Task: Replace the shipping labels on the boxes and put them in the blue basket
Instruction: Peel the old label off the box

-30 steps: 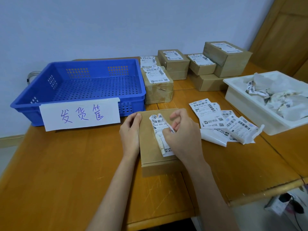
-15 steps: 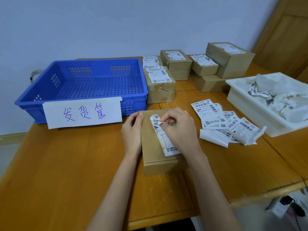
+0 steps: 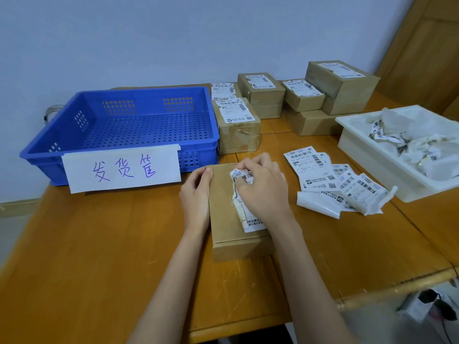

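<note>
Here, removal of a crumpled white shipping label (image 3: 239, 192) from a flat brown cardboard box (image 3: 223, 209) lying just in front of the blue perforated plastic basket (image 3: 119, 125).

The basket's white paper sign (image 3: 121, 170) reads "发货筐" in purple handwriting. The left hand (image 3: 196, 194) rests on the box's left edge, fingers together. The right hand (image 3: 260, 187) pinches the label, fingers curled; since half a second ago the label's top has bunched further. Loose barcoded white labels (image 3: 330, 180) lie right of the box.
</note>
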A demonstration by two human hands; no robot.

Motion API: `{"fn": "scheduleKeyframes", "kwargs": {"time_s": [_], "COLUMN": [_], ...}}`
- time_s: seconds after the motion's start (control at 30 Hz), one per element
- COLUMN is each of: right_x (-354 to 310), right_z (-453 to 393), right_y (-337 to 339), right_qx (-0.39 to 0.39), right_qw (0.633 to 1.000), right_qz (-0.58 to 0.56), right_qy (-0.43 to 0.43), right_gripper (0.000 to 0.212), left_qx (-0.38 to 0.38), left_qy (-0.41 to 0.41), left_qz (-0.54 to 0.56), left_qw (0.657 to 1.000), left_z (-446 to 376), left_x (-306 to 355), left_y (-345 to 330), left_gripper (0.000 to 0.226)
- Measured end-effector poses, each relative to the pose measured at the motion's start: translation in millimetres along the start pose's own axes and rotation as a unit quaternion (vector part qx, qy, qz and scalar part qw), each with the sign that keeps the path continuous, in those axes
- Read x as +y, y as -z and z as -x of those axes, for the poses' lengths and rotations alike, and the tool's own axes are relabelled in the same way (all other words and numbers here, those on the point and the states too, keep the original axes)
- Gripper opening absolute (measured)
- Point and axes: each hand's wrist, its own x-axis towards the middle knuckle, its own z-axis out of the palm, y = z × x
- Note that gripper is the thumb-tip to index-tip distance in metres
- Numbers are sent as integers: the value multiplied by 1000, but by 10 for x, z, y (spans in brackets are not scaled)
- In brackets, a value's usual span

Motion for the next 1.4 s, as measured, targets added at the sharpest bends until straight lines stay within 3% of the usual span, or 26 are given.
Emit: {"fn": "scheduleKeyframes", "kwargs": {"time_s": [0.27,0.43,0.6,0.93,1.13,1.33,1.4], "right_x": [23,32,33,-70,20,45,56], "right_z": [9,28,62,85,54,85,88], "right_y": [-24,-16,36,53,-18,75,64], "right_qx": [23,29,-15,-21,-13,71,58], "right_qw": [999,996,991,990,988,974,979], "right_qz": [-33,-82,-128,-140,-152,-214,-192], "right_qy": [5,-5,44,7,-14,34,38], "right_gripper": [6,13,49,15,23,37,37], "left_qx": [7,10,5,1,1,0,-2], "left_qy": [4,5,3,-3,-6,-5,-5], "left_qz": [-1,0,6,-9,-4,-7,-7], "left_qw": [1000,1000,1000,1000,1000,1000,1000], "left_z": [-9,-24,-15,-27,-17,-24,-19], "left_x": [2,-18,-18,-34,-26,-31,-34], "left_y": [-8,-6,-5,5,0,5,7], "left_gripper": [14,16,15,20,18,16,16]}}
